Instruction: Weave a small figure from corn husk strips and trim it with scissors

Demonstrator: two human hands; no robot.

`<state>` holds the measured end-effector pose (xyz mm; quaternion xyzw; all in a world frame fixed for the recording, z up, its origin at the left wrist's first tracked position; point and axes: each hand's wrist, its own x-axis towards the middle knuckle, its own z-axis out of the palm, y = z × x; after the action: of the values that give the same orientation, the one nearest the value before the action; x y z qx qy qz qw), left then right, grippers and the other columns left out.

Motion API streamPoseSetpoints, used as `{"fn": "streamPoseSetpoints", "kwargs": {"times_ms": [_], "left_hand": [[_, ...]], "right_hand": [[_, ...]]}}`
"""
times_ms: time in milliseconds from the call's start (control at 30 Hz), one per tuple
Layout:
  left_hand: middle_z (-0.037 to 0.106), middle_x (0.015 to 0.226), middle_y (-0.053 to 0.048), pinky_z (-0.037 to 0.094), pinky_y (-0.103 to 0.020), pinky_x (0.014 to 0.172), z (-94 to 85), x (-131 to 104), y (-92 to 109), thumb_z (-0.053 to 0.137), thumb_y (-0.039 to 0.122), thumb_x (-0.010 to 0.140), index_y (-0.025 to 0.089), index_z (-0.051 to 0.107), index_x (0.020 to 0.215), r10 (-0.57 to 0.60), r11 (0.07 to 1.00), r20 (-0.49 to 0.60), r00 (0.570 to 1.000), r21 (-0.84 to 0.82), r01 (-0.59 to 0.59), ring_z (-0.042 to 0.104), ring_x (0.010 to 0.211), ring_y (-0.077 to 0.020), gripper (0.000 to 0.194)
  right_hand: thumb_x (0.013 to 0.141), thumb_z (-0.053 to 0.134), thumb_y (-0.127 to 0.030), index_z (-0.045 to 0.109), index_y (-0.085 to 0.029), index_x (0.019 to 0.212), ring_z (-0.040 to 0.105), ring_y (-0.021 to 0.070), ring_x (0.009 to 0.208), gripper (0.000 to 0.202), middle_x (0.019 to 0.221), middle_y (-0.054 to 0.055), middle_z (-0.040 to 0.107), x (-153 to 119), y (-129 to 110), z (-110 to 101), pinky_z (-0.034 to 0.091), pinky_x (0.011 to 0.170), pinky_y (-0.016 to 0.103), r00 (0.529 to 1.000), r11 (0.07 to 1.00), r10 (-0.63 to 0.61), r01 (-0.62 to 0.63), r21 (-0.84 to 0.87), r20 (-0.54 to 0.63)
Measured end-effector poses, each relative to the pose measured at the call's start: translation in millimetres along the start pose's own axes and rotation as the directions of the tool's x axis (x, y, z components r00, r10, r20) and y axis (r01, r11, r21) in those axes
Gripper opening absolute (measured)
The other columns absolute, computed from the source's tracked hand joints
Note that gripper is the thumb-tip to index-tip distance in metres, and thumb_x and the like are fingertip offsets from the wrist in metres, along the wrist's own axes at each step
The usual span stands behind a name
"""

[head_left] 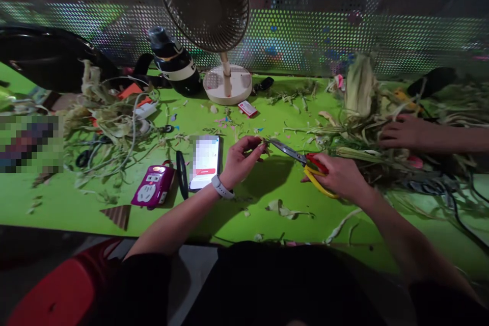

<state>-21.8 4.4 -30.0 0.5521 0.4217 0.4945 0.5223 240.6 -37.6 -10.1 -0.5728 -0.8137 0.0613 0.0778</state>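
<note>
My right hand (340,175) grips a pair of scissors (292,152) with one red and one yellow handle. The blades point left, their tips at the fingertips of my left hand (242,158). Pinched between that thumb and forefinger is a small greenish piece of dried plant (266,145), perhaps husk, partly hidden by the fingers. Whether the blades touch it I cannot tell. Below lies a pale curled husk scrap (284,209) on the green tabletop (237,224). A lit phone (206,163) rests just left of my left hand.
At right, another person's hand (401,132) reaches into a heap of dried husks (359,91). A fan (227,84) and dark bottle (179,69) stand at the back. A purple power socket (155,186) and tangled husks with cable (114,127) lie left. A red stool (57,285) stands below.
</note>
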Motion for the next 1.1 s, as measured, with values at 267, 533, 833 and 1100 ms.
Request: {"fn": "streamPoseSetpoints", "kwargs": {"times_ms": [267, 533, 833, 1100], "left_hand": [[0.069, 0.085, -0.005, 0.059, -0.024, 0.059, -1.0, 1, -2, 0.07, 0.038, 0.078, 0.017, 0.061, 0.093, -0.013, 1.0, 0.002, 1.0, -0.008, 0.013, 0.068, 0.076, -0.0141, 0.028], [0.07, 0.081, -0.005, 0.055, -0.023, 0.059, -4.8, 5, 2, 0.071, 0.042, 0.076, 0.015, 0.064, 0.093, -0.019, 1.0, -0.023, 1.0, 0.013, 0.019, 0.067, 0.072, -0.0132, 0.032], [0.07, 0.08, -0.004, 0.053, -0.023, 0.061, -7.2, 7, -1, 0.073, 0.044, 0.073, 0.016, 0.066, 0.092, -0.072, 0.993, -0.009, 0.997, -0.099, 0.071, 0.066, 0.071, -0.0121, 0.034], [0.069, 0.078, -0.003, 0.051, -0.024, 0.062, -7.2, 7, 1, 0.074, 0.045, 0.072, 0.016, 0.066, 0.09, -0.086, 0.99, 0.025, 0.996, -0.113, 0.088, 0.064, 0.07, -0.012, 0.035]], "right_hand": [[0.083, 0.05, -0.063, 0.065, -0.02, 0.097, 0.063, 0.0199, 0.056, 0.048, 0.073, 0.007, 0.072, 1, 3, 2, 0.037, 0.053, 0.027, 0.996, 0.994, 0.083, -0.085, 0.069, 0.035], [0.07, 0.065, -0.06, 0.06, -0.021, 0.091, 0.059, 0.0181, 0.057, 0.044, 0.068, 0.002, 0.067, 1, 1, -12, 0.04, 0.052, 0.027, 0.964, 0.925, 0.107, -0.186, 0.33, 0.245], [0.073, 0.065, -0.049, 0.06, -0.021, 0.087, 0.054, 0.0169, 0.056, 0.031, 0.066, 0.001, 0.062, -3, 5, -11, 0.041, 0.052, 0.029, 0.941, 0.898, 0.053, -0.191, 0.396, 0.333], [0.073, 0.064, -0.051, 0.06, -0.021, 0.087, 0.055, 0.0176, 0.06, 0.034, 0.069, 0.001, 0.062, 0, 4, -9, 0.043, 0.054, 0.03, 0.922, 0.877, 0.064, -0.235, 0.419, 0.382]]}}
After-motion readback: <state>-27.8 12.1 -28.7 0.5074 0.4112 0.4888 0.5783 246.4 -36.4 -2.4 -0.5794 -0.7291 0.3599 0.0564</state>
